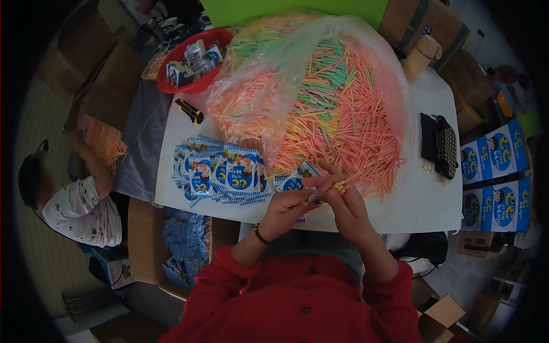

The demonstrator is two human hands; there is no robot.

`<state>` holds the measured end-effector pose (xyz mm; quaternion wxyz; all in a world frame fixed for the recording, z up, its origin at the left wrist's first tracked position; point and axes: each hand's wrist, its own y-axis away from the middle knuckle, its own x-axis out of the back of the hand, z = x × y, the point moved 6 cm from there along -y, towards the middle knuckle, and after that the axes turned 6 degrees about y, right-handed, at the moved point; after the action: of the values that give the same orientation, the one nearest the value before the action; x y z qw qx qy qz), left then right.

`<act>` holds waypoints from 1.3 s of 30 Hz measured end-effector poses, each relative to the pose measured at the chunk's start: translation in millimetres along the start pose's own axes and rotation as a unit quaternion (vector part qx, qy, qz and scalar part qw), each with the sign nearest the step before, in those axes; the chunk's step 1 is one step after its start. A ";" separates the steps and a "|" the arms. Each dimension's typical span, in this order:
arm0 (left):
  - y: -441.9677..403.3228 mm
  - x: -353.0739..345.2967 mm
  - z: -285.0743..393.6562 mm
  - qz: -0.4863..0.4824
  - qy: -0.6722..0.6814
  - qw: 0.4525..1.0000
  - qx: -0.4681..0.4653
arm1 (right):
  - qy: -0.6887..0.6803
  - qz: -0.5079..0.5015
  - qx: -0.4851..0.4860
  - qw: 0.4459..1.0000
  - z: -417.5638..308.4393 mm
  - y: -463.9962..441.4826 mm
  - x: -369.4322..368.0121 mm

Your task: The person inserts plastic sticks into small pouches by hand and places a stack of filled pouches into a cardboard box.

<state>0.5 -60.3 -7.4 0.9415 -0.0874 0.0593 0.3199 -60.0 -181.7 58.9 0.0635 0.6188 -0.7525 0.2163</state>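
Both my hands meet over the near edge of the table. My left hand (286, 210) has its fingers closed around a small packet (313, 197), mostly hidden by the fingers. My right hand (349, 207) pinches a small bunch of pale yellow and pink sticks (341, 186), their ends close to the packet. Just behind the hands lies a blue-and-white printed packet (295, 179). To the left is a pile of similar flat packets (220, 171). Beyond the hands, a large clear plastic bag (280, 86) lies open over a heap of pink, green and yellow sticks (360, 120).
A red basin (166, 86) with packets and a yellow-black box cutter (190, 111) are at the back left. A bottle (422, 57) and patterned pouch (446, 147) stand right. A carton of blue packets (146, 240) sits below the table; another person (86, 200) works at left.
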 end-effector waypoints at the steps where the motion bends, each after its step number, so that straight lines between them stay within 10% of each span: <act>1: 0.0 -0.5 -0.8 0.001 0.000 1.000 0.000 | 0.000 -0.001 0.000 1.000 -0.7 -0.2 1.2; 16: -22.8 -9.7 -11.9 -0.028 0.205 0.978 0.022 | 0.013 0.079 -0.008 0.997 4.8 -4.7 56.0; 21: -23.6 12.2 -11.5 0.012 0.266 0.964 0.017 | 0.360 -0.042 -0.019 0.932 33.1 11.2 48.9; 28: -9.2 11.7 -15.3 0.083 0.221 0.971 0.023 | 0.458 -0.060 -0.013 0.887 58.3 20.8 37.7; 34: -5.7 10.7 -19.7 0.065 0.152 0.986 0.017 | 0.329 0.034 -0.058 0.942 41.9 21.3 66.5; 36: -3.3 6.3 -22.9 0.053 0.072 0.996 0.008 | -0.118 0.244 -0.071 0.960 26.1 29.7 71.9; 39: -7.6 -7.1 -9.9 0.029 0.047 0.998 0.020 | -0.118 0.229 0.064 0.964 -19.2 20.6 51.6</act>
<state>-1.1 -72.4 -14.9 0.9298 -0.0814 0.1123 0.3410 -94.7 -217.7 89.9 -0.1167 0.4539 -0.8607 0.1988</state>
